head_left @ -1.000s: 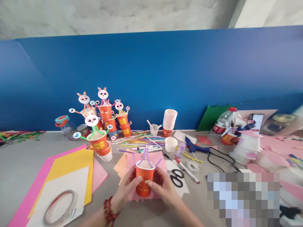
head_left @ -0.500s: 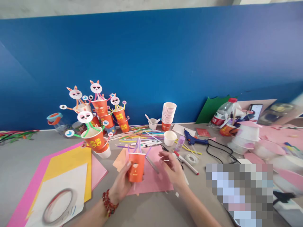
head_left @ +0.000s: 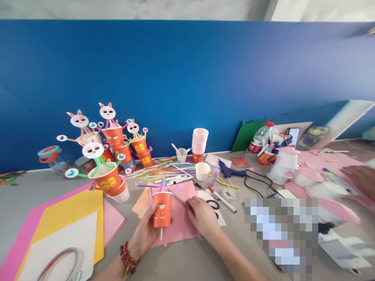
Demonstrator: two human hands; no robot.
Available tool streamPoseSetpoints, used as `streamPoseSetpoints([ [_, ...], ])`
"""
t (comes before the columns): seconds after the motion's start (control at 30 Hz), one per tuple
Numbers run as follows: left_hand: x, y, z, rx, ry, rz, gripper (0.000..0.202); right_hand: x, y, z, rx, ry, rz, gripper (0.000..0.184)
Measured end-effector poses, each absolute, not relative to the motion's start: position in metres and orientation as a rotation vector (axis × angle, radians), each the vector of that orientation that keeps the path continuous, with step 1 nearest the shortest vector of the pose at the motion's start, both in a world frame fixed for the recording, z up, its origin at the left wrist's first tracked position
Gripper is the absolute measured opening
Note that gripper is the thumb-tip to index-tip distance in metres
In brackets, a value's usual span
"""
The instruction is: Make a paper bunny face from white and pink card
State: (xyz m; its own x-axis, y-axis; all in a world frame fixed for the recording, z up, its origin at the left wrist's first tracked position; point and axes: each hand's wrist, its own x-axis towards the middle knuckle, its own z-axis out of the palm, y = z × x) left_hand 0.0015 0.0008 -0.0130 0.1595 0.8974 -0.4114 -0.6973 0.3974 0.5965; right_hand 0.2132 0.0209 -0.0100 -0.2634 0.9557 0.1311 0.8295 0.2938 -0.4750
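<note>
A red printed paper cup (head_left: 161, 218) is upright in my left hand (head_left: 143, 233), whose fingers wrap around its side. Purple strips (head_left: 164, 184) rise from the cup's mouth, and a thin white stick (head_left: 161, 235) pokes out below it. To the right, over a pink paper sheet (head_left: 178, 232), my right hand (head_left: 203, 216) has its fingers curled around the lower end of a slim grey tool (head_left: 178, 197); its exact kind is unclear. Black loops (head_left: 213, 204), like scissor handles, lie on white paper just beyond that hand.
Rabbit-faced cup figures (head_left: 108, 183) stand at left, above coloured sheets (head_left: 99, 238) and a tape roll (head_left: 63, 265). Stacked cups (head_left: 200, 142), straws, a white cup (head_left: 202, 171), glue stick (head_left: 215, 176), red marker (head_left: 222, 201) and glue gun (head_left: 230, 171) lie beyond. Another person's hand (head_left: 360, 179) appears at far right.
My right hand has come down from above the pink sheet onto the slim grey tool. My left hand still holds the cup. The view has turned right, and another person's hand has appeared there.
</note>
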Motion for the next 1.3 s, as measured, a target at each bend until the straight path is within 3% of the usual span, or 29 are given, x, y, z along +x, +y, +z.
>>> streamPoseSetpoints([
  [0.17,0.001,0.001,-0.013,0.325,0.793,1.124,0.021,0.221,0.029,-0.010,-1.400,-1.625,0.842,0.018],
  [0.37,0.002,0.001,-0.014,0.301,0.854,1.127,0.020,0.232,0.035,0.007,-0.817,-0.798,1.527,0.034],
  [0.5,0.002,0.001,-0.015,0.301,0.857,1.130,0.019,0.232,0.031,0.021,-0.725,-0.809,1.635,0.030],
  [0.67,0.001,0.001,-0.017,0.331,0.849,1.129,0.019,0.226,0.025,0.034,-0.930,-1.033,1.437,0.020],
  [0.8,0.001,0.000,-0.019,0.372,0.821,1.086,0.026,0.229,0.027,0.038,-1.037,-0.991,1.388,0.029],
  [0.97,-0.001,0.000,-0.021,0.408,0.804,1.078,0.032,0.223,0.026,0.017,-1.075,-1.047,1.351,0.020],
  [1.1,-0.002,0.000,-0.021,0.363,0.810,1.152,0.030,0.217,0.017,0.000,-1.213,-1.487,1.292,0.015],
  [1.3,-0.002,0.000,-0.016,0.385,0.747,1.179,0.035,0.244,0.026,0.012,-1.579,-2.009,0.414,0.016],
])
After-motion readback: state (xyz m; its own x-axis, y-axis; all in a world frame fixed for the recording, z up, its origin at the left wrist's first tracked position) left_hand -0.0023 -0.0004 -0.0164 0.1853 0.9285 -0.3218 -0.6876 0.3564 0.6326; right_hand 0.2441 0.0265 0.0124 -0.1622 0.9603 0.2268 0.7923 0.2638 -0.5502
